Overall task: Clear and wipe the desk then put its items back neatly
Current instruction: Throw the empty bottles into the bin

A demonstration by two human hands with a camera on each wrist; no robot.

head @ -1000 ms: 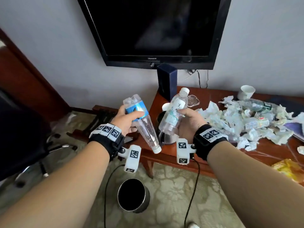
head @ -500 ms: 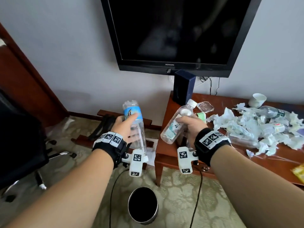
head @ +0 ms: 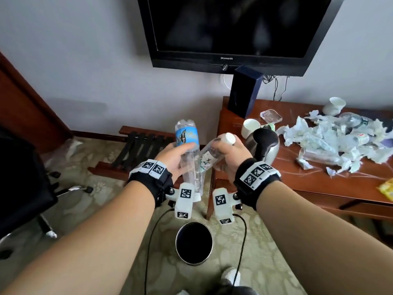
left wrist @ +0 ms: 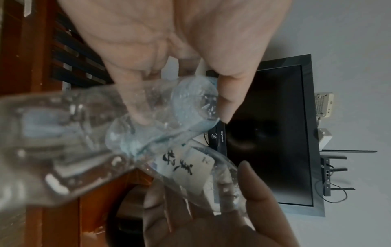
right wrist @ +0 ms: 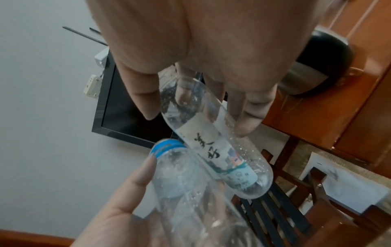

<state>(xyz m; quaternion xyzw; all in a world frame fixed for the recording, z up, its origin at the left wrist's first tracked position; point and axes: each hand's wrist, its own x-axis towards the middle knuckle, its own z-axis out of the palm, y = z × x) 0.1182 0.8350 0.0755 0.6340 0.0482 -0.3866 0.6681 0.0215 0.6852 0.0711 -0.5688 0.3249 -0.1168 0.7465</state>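
My left hand (head: 176,154) grips a clear bottle with a blue label (head: 187,137), held nearly upright with its cap pointing down. My right hand (head: 229,154) grips a clear bottle with a white label (head: 207,160), tilted, its white cap (head: 228,138) up by my thumb. The two bottles meet between my hands, left of the desk's corner. In the left wrist view the blue-label bottle (left wrist: 190,108) lies against the white-label one (left wrist: 190,165). The right wrist view shows the white-label bottle (right wrist: 213,143) under my fingers. A round metal bin (head: 194,242) stands on the carpet below my wrists.
The wooden desk (head: 297,179) at the right carries a heap of crumpled tissues and bottles (head: 331,141), a kettle (head: 264,143), two white cups (head: 251,128), a glass dish (head: 271,116), a dark box (head: 244,90). A TV (head: 234,28) hangs above. A luggage rack (head: 140,150) and an office chair (head: 19,188) stand left.
Both hands have moved left off the desk's edge and closer together above the bin. The blue-label bottle has swung from tilted to nearly vertical, and the two bottles now touch.
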